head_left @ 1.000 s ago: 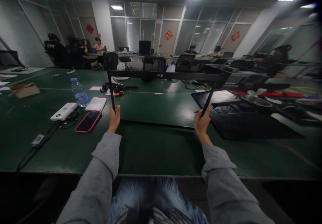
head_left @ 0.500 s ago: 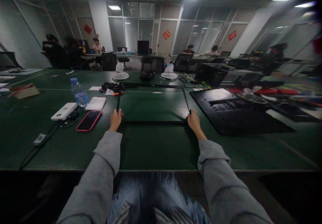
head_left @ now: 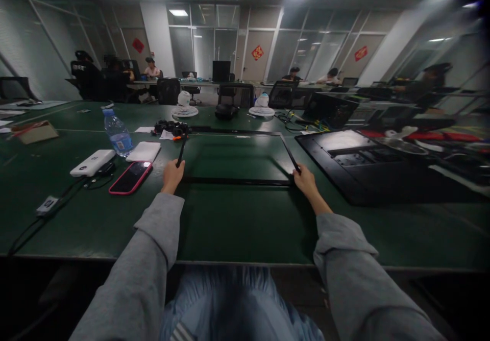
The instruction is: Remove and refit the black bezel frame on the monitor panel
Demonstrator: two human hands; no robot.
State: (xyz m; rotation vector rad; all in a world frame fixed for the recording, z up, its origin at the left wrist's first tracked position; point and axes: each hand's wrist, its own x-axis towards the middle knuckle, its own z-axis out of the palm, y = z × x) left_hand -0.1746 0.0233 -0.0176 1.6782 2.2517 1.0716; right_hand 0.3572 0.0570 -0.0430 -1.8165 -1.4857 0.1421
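Observation:
A thin black rectangular frame, its middle bare so the green tabletop shows through, is held between my two hands. My left hand is closed around its left side, close to the near corner. On the opposite side my right hand grips the right bar, also near the front corner. The frame's far bar reaches toward a small black item with an orange part; whether they touch I cannot tell. A large black panel lies flat to the right of my right hand.
Left of my left hand lie a pink-edged phone, a white pad, a water bottle and a white power bank with a cable. Two white fans stand beyond the frame. Several people sit in the background.
The frame appears slightly larger and nearer, with my hands farther apart in view. My grip on both sides stays the same. The camera view has shifted a little.

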